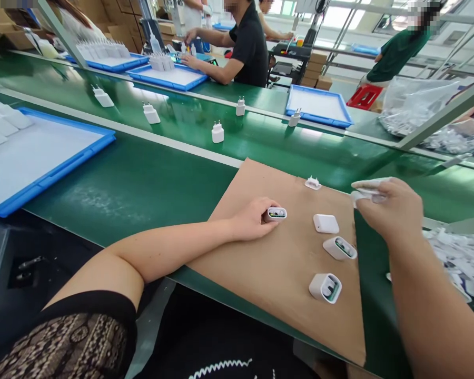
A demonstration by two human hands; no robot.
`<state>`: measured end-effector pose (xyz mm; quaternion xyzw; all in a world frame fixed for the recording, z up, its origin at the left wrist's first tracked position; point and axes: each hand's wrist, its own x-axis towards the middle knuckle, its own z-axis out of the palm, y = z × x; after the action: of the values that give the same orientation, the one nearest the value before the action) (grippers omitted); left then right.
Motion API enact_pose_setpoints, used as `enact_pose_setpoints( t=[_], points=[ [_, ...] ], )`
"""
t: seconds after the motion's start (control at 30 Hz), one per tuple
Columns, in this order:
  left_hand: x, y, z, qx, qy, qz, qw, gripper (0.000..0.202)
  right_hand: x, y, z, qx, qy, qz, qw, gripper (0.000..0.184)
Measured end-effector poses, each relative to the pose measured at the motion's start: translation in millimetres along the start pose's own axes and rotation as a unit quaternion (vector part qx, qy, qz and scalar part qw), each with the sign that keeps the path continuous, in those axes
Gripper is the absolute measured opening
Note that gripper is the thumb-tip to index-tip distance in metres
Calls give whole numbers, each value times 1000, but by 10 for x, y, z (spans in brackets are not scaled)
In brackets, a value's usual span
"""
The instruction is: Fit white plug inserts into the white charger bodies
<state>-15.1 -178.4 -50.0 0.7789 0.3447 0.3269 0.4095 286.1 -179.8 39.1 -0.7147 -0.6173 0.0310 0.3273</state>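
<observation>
My left hand (pixel 256 218) rests on a brown cardboard sheet (pixel 256 268), wrapped round a white charger housing (pixel 277 213). The housing's open end faces up and right, and parts of a circuit board show inside. Beyond the sheet's right edge, my right hand (pixel 393 205) is raised with thumb and fingers pinched on a small whitish plastic piece (pixel 373 195), blurred. On the sheet lie two more open charger housings (pixel 339 248) with green boards inside, a closed-looking white charger piece (pixel 326 223), and a white plug cap (pixel 313 182) with its pins up.
Several white plug chargers (pixel 217 132) stand on the green belt (pixel 174 123) behind the sheet. A blue-rimmed tray (pixel 51 158) with chargers sits at left. White plastic parts (pixel 454 258) are heaped at right. A person in black (pixel 248 47) works across the belt.
</observation>
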Motion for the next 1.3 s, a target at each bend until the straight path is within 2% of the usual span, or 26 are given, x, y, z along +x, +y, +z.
enact_pose_setpoints(
  t=[0.07,0.2,0.37,0.5,0.67,0.83,0.9,1.0,1.07,1.17,1.23,1.3],
  points=[
    [5,-5,0,-4,0,-2,1000,30,91,-25,52,-99,-29,-19,994,38],
    [9,-7,-1,-13,1,-11,1000,32,372,-181,210,-146,-151,44,977,32],
    [19,-13,-1,-12,3,-3,1000,32,748,-329,470,-200,-190,122,954,18],
    [27,-19,-12,-12,-2,-13,1000,34,891,-291,682,-185,-254,176,933,17],
    [37,-28,-16,-29,-8,-18,999,31,787,-250,811,-148,-270,160,938,32],
    [36,-23,-16,-21,-6,-15,1000,28,503,-466,784,-147,-271,94,947,35],
    [27,-28,-21,-29,3,-16,999,35,413,-547,750,-147,-269,70,949,37],
    [10,-50,-31,-40,-18,2,999,61,359,-573,692,-151,-261,50,952,34],
    [4,-60,-32,-37,-43,28,998,66,370,-538,675,-131,-284,71,947,28],
    [0,-37,-31,-21,-45,51,997,52,407,-480,706,-79,-327,115,935,23],
    [-3,-2,-44,-10,-33,35,999,50,424,-471,750,-57,-333,130,932,26],
    [-5,27,-78,0,-32,10,999,63,427,-494,796,-38,-332,137,932,31]
  ],
)
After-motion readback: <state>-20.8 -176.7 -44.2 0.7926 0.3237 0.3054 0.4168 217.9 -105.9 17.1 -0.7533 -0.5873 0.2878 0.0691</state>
